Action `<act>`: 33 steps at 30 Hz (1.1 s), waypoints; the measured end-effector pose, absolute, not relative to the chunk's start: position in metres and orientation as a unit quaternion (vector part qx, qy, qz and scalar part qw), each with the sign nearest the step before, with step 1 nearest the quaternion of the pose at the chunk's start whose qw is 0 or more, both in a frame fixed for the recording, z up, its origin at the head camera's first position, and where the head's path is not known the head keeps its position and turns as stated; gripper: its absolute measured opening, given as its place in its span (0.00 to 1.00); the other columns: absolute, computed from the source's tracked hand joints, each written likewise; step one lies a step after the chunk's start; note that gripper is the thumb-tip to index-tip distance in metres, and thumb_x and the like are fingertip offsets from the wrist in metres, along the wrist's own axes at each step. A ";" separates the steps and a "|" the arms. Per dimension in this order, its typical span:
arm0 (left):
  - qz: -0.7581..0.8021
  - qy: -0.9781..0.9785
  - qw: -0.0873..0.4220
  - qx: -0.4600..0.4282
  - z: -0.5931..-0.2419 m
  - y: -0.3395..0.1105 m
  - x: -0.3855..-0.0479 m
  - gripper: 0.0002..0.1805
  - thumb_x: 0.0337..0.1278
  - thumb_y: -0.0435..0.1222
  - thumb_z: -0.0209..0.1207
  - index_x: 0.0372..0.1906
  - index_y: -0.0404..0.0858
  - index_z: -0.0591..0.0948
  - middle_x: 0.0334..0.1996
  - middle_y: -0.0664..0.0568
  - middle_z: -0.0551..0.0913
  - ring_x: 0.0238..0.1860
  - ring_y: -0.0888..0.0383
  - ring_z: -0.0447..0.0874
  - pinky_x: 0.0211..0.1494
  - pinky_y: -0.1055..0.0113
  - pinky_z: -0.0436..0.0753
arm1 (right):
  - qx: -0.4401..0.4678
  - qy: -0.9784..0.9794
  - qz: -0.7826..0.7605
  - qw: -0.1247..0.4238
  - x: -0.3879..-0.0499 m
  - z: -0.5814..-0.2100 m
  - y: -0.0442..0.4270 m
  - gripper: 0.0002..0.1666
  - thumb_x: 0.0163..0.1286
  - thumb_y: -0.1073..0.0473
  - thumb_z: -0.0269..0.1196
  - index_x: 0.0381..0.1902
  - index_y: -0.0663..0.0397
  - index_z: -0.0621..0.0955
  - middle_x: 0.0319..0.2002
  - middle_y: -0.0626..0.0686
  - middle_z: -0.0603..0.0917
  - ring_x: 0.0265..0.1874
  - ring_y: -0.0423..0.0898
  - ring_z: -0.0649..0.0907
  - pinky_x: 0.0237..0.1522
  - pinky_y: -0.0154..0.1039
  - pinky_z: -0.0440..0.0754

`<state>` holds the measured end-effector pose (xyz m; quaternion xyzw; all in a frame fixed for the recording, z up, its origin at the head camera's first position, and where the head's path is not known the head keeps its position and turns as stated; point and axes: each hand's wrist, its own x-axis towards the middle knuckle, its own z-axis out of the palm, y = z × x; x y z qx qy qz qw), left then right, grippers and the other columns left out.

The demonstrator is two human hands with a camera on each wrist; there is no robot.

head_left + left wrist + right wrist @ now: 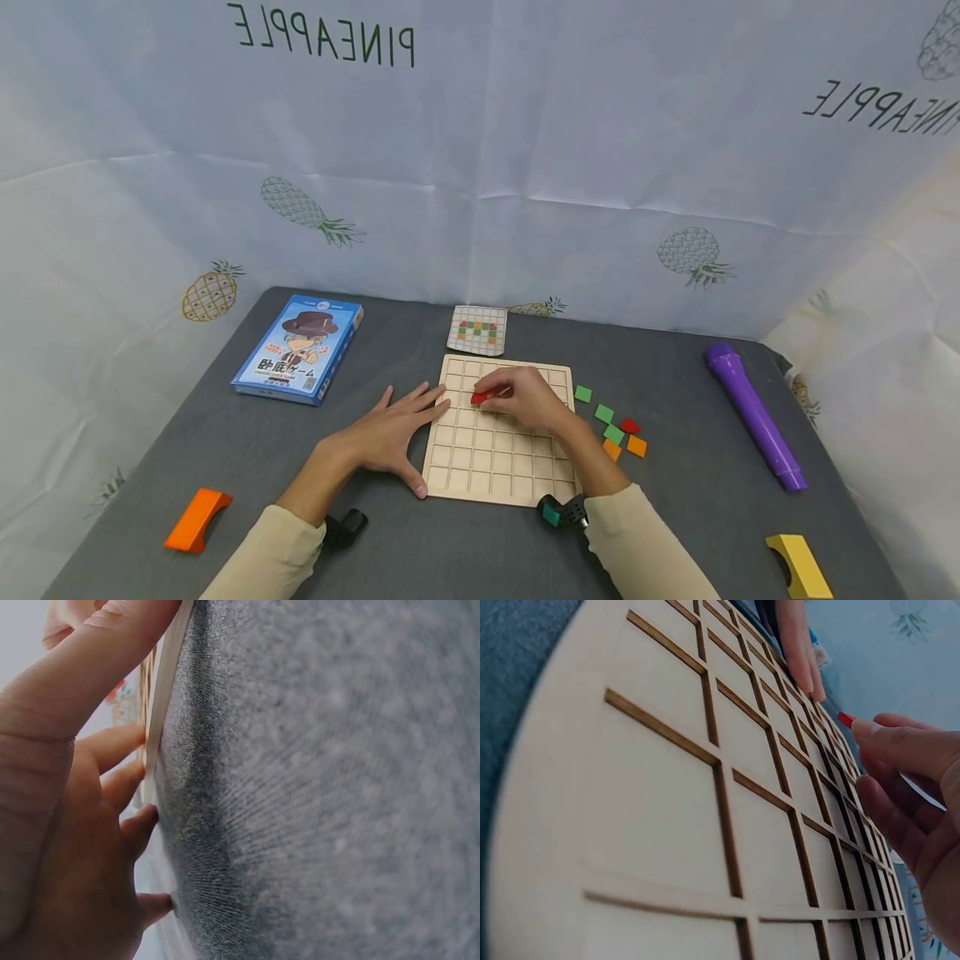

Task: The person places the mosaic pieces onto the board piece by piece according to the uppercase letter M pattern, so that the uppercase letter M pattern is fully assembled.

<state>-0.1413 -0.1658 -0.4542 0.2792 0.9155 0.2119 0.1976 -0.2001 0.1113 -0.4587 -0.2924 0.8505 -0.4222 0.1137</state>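
A square wooden grid board [491, 460] lies on the dark table. Pinched between thumb and fingers of my right hand [529, 400] is a small red tile [478, 398], held over the upper left part of the board. In the right wrist view the red tile [846, 719] sticks out past the fingertips, above the grid. My left hand [386, 435] is spread along the board's left side, with its thumb and some fingertips at the edge. Behind the board is a pattern card [477, 332] printed with coloured squares.
Right of the board lie several loose tiles: green [582, 393], orange [637, 446] and red [629, 426]. A blue box [300, 348] is at back left, a purple tube [753, 417] at right. Orange [197, 521] and yellow [799, 567] arched blocks lie near the front.
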 end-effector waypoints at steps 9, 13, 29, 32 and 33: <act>0.212 0.916 0.197 0.277 -0.453 -0.165 -0.141 0.72 0.26 0.66 0.79 0.82 0.46 0.58 0.85 0.51 0.46 0.86 0.43 0.39 0.78 0.24 0.37 | -0.292 0.852 -0.421 0.104 -0.196 -0.465 0.103 0.14 0.64 0.63 0.72 0.49 0.54 0.89 0.50 0.54 0.90 0.49 0.48 0.88 0.46 0.29 0.85; 0.212 0.916 0.196 0.279 -0.454 -0.164 -0.142 0.72 0.26 0.66 0.79 0.82 0.47 0.58 0.85 0.52 0.46 0.86 0.43 0.40 0.78 0.24 0.37 | -0.283 0.860 -0.414 0.091 -0.196 -0.467 0.100 0.12 0.64 0.63 0.72 0.46 0.53 0.90 0.48 0.53 0.89 0.47 0.47 0.87 0.45 0.29 0.85; 0.216 0.914 0.197 0.282 -0.454 -0.167 -0.142 0.71 0.27 0.64 0.79 0.82 0.45 0.58 0.85 0.50 0.47 0.85 0.41 0.40 0.78 0.24 0.37 | -0.257 0.884 -0.386 0.060 -0.191 -0.467 0.087 0.09 0.62 0.63 0.74 0.42 0.50 0.91 0.40 0.49 0.90 0.35 0.39 0.85 0.39 0.29 0.83; 0.216 0.913 0.196 0.284 -0.455 -0.167 -0.142 0.71 0.27 0.64 0.79 0.82 0.46 0.58 0.85 0.50 0.46 0.85 0.41 0.39 0.78 0.24 0.37 | -0.251 0.885 -0.387 0.062 -0.191 -0.467 0.086 0.09 0.61 0.63 0.74 0.41 0.50 0.91 0.40 0.49 0.90 0.37 0.40 0.85 0.40 0.30 0.83; 0.216 0.913 0.196 0.285 -0.455 -0.167 -0.142 0.71 0.28 0.64 0.79 0.82 0.46 0.58 0.85 0.50 0.46 0.85 0.41 0.39 0.77 0.24 0.37 | -0.249 0.885 -0.389 0.065 -0.191 -0.467 0.086 0.09 0.62 0.63 0.74 0.41 0.49 0.91 0.40 0.49 0.90 0.37 0.40 0.86 0.40 0.30 0.83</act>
